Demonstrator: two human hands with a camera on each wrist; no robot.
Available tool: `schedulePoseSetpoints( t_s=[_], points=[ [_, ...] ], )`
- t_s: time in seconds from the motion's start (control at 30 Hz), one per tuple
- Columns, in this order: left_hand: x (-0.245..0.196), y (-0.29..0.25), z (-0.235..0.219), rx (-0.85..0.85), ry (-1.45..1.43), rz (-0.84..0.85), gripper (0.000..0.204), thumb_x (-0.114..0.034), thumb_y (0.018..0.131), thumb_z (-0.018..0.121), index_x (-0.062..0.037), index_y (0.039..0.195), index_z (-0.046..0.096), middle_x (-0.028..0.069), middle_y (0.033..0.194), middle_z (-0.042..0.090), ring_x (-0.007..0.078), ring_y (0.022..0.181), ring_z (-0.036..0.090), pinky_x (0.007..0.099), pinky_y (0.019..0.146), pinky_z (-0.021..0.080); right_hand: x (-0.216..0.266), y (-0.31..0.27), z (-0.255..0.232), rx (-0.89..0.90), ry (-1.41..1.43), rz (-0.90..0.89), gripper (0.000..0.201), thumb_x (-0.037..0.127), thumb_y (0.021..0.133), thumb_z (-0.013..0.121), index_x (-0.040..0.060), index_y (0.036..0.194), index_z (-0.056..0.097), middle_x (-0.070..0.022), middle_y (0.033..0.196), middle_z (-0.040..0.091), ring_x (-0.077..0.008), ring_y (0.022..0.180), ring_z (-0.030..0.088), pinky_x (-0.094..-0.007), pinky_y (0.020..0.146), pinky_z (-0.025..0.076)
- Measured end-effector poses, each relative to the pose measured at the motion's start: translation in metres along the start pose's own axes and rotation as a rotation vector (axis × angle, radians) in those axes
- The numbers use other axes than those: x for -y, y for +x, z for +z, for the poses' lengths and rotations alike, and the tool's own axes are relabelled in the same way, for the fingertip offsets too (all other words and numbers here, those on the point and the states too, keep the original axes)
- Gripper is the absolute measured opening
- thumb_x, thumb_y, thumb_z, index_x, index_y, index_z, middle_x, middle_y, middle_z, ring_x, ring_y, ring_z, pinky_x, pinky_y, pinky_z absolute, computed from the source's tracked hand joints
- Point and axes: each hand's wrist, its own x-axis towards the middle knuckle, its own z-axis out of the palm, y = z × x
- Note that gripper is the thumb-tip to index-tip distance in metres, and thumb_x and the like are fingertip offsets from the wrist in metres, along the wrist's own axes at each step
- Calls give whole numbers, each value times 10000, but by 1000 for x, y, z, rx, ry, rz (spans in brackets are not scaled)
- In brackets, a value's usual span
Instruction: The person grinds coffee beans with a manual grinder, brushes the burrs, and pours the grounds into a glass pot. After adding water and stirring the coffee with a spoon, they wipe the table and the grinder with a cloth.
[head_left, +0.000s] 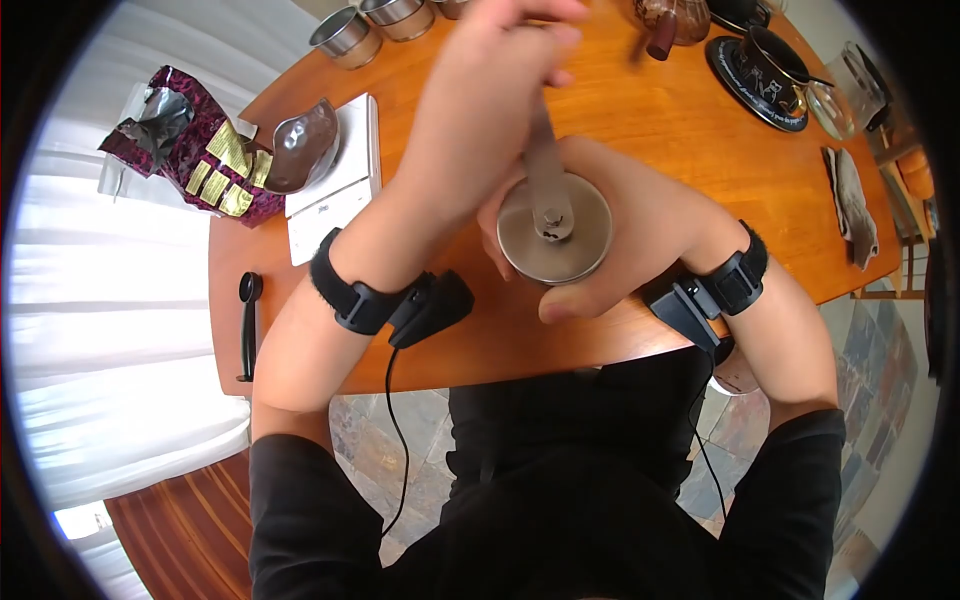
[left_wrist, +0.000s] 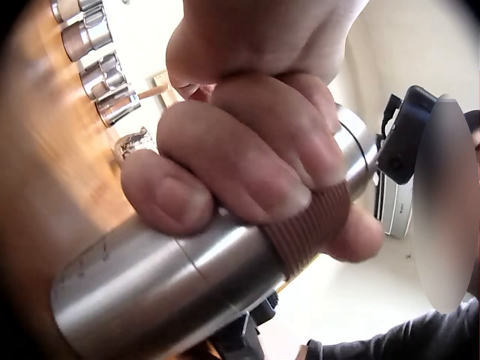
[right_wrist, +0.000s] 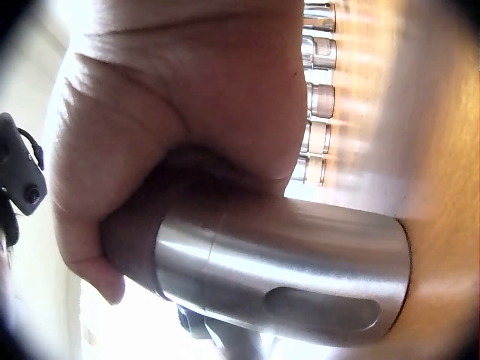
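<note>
A steel hand coffee grinder (head_left: pixel 556 256) with a brown ribbed grip band (left_wrist: pixel 309 231) stands over the near part of the wooden table. My right hand (head_left: pixel 640 215) grips its body, with the fingers (left_wrist: pixel 247 150) wrapped round the band and the thumb (right_wrist: pixel 94 277) on the near side. A slot (right_wrist: pixel 322 309) shows low on the steel body in the right wrist view. From the round lid a flat metal crank (head_left: pixel 545 165) runs forward to my left hand (head_left: pixel 490 90), which is blurred. The left fingers curl at the crank's far end; its knob is hidden.
At left lie an open purple coffee bag (head_left: pixel 210 150), a brown dish (head_left: pixel 303 148) on a white scale (head_left: pixel 335 205), and a dark scoop (head_left: pixel 248 320). Steel canisters (head_left: pixel 346 40) line the far edge. A black cup (head_left: pixel 772 62) on a saucer, glassware (head_left: pixel 850 95) and a folded cloth (head_left: pixel 851 205) are right.
</note>
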Motion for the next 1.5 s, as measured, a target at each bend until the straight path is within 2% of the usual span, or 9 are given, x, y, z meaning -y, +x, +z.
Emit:
schedulePoseSetpoints(
  t_s=[0.1,0.2,0.4,0.47,0.57,0.73,0.9,1.0,1.5],
  points=[
    [0,-4,7,142,106,-72,158,-71,942,458,-49,1079,536,40,982,578,106,867,541,220,784,434,1,-5,-1,11,-77,-41,445,74,564,831,58,958,623,-30,870,662,-162,826,642,-283,739,515],
    [4,-8,7,692,424,518,188,-90,896,540,-102,1008,690,137,1144,589,191,1007,608,293,798,477,8,-10,2,31,-210,-23,452,100,577,852,57,972,637,-34,917,668,-163,846,649,-282,747,520],
    [-27,-28,11,850,422,464,209,-147,868,550,-174,979,725,143,1235,548,212,1066,586,300,848,467,16,-9,16,-89,-359,-136,488,143,629,834,46,1064,636,-78,973,676,-190,906,647,-307,803,521],
    [-57,-25,16,1383,599,-21,201,-183,869,597,-134,1021,718,118,1208,588,221,1079,583,297,899,454,22,-9,23,-137,-390,-116,473,128,627,832,48,1051,635,-69,964,671,-182,892,644,-297,784,519],
    [-72,-50,42,1271,777,545,293,-55,732,623,-102,1020,647,118,1067,618,259,794,649,341,673,502,33,-8,35,-211,-426,-83,452,105,626,829,50,1030,634,-55,951,664,-171,870,638,-281,756,516],
    [-75,-78,42,1331,650,481,217,-106,811,602,-30,1007,654,92,882,612,229,822,633,342,875,459,33,-6,28,-317,-492,-50,426,75,624,825,53,1002,632,-36,934,655,-155,840,631,-260,718,512],
    [-56,-103,25,1144,444,577,232,-151,809,628,15,970,639,48,632,500,212,643,592,382,983,450,0,4,-2,-8,-58,-12,481,109,582,831,42,1011,625,-36,853,642,-124,751,567,-281,699,495],
    [-44,-115,17,899,341,638,240,-137,809,619,20,991,633,22,606,474,215,559,572,415,1019,435,-1,7,-3,5,-84,-47,481,98,582,817,40,1018,623,-42,855,643,-123,762,579,-280,701,499],
    [-62,-113,-36,960,420,573,329,-254,971,537,43,1041,661,114,803,697,256,739,703,474,875,523,-1,8,1,-35,-181,-74,438,51,623,782,40,1023,603,-34,816,629,-107,653,593,-247,559,497]
  ],
)
